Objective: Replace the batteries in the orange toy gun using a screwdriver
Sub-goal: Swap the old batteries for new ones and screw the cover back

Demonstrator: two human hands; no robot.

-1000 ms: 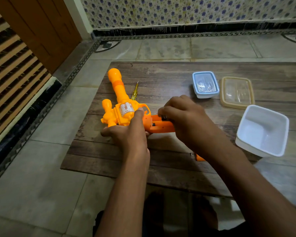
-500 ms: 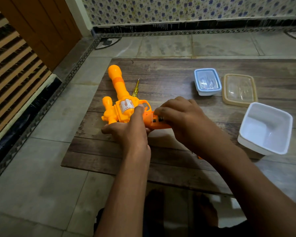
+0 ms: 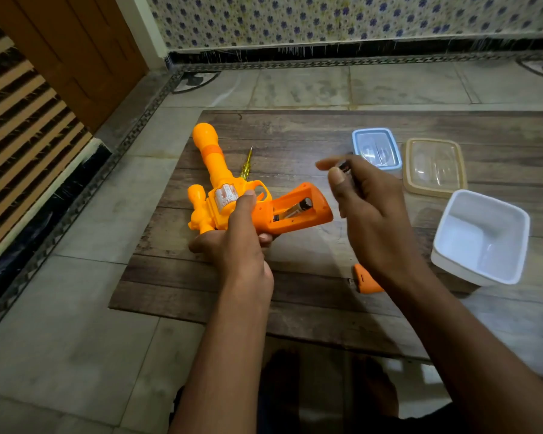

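Orange plastic toy gun (image 3: 232,195) gripped around its body by left hand (image 3: 235,242), barrel pointing away, grip compartment open with one dark cylindrical battery (image 3: 295,208) inside. Right of the gun, right hand (image 3: 367,202) raised, pinching a small dark battery (image 3: 345,166) between thumb and fingers. Yellow-handled screwdriver (image 3: 246,166) lying just behind the gun on the dark wooden table (image 3: 295,308). Orange battery cover (image 3: 364,278) near the right wrist. Further right of the gun: blue-rimmed lid (image 3: 376,148), tan-rimmed lid (image 3: 433,166), white square plastic container (image 3: 480,236).
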